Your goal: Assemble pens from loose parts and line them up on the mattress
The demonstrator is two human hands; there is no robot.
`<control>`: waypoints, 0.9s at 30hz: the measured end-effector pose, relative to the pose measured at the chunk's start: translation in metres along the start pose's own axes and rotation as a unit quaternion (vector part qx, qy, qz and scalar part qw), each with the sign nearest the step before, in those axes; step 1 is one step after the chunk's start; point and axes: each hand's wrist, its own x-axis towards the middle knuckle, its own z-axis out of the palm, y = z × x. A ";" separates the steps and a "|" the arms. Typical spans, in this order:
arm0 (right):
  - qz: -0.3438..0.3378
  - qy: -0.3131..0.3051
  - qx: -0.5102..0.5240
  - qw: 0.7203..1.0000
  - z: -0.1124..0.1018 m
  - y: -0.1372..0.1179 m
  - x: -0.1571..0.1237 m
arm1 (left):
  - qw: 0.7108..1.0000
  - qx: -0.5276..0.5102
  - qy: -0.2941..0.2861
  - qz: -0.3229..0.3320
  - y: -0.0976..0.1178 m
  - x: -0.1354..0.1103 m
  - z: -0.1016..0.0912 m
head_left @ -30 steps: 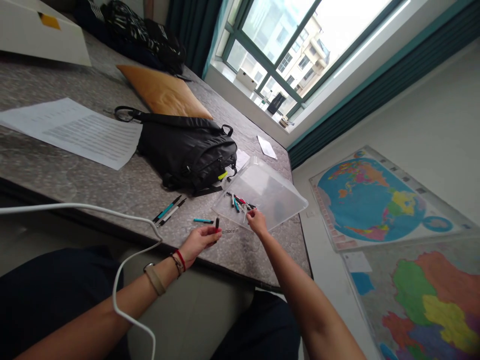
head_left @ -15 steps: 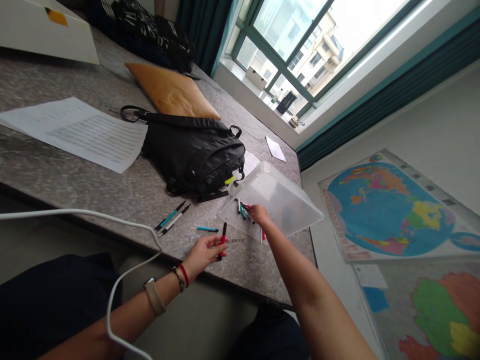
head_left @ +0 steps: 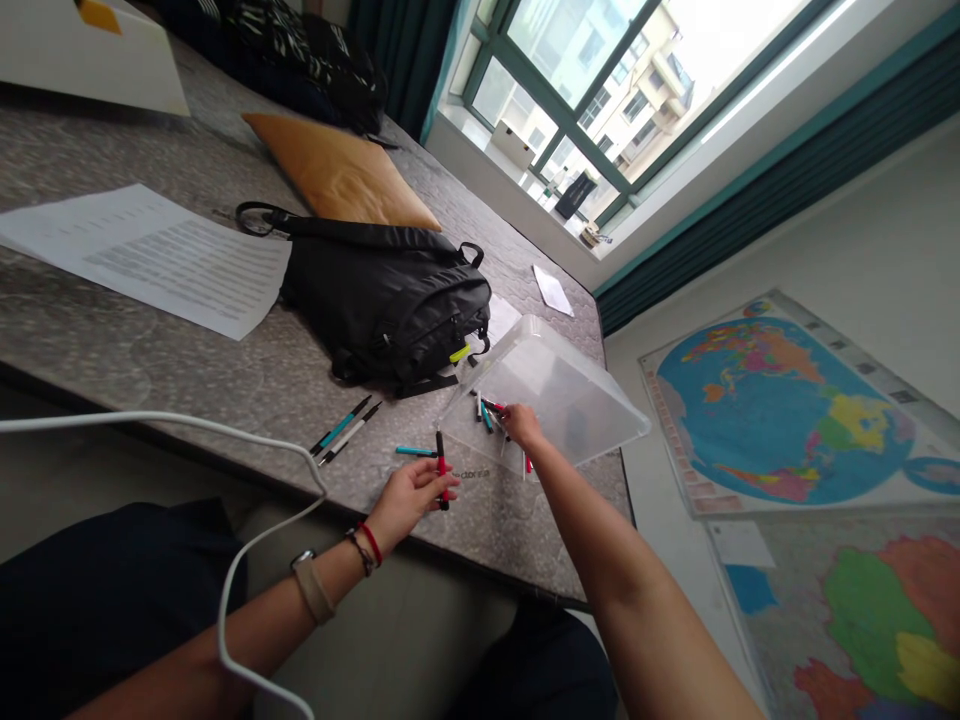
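Note:
My left hand [head_left: 411,492] is closed around a red and black pen [head_left: 441,462], held upright above the table near its front edge. Inside the opening of a clear plastic bin [head_left: 574,385], tipped on its side, my right hand [head_left: 523,425] has its fingers pinched on a red pen [head_left: 493,406]. Several white, teal and red pens lie around those fingers, partly hidden by the hand. Just beyond my left hand is a teal pen [head_left: 414,451]. Farther left, a teal and black pen [head_left: 342,425] lies alongside a white and black pen [head_left: 351,434].
A black backpack [head_left: 390,300] lies behind the pens, with a brown padded envelope [head_left: 345,175] beyond it. Printed paper [head_left: 165,260] rests at left. A white cable [head_left: 255,432] crosses in front of the table edge. Wall maps [head_left: 780,410] hang at right.
The red and black pen in my left hand has tilted slightly and shifted a little to the left. My right hand stays among the pens in the bin. The view has shifted slightly.

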 end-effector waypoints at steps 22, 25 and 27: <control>-0.043 0.010 -0.026 0.999 -0.001 0.002 0.001 | 0.998 -0.057 0.003 -0.019 0.016 -0.013 0.002; -0.038 0.009 -0.025 0.999 0.001 0.004 0.000 | 0.998 -0.054 -0.001 -0.017 0.013 -0.012 0.002; -0.035 0.009 -0.027 0.999 0.001 0.005 0.000 | 0.998 -0.054 -0.003 -0.019 0.012 -0.010 0.002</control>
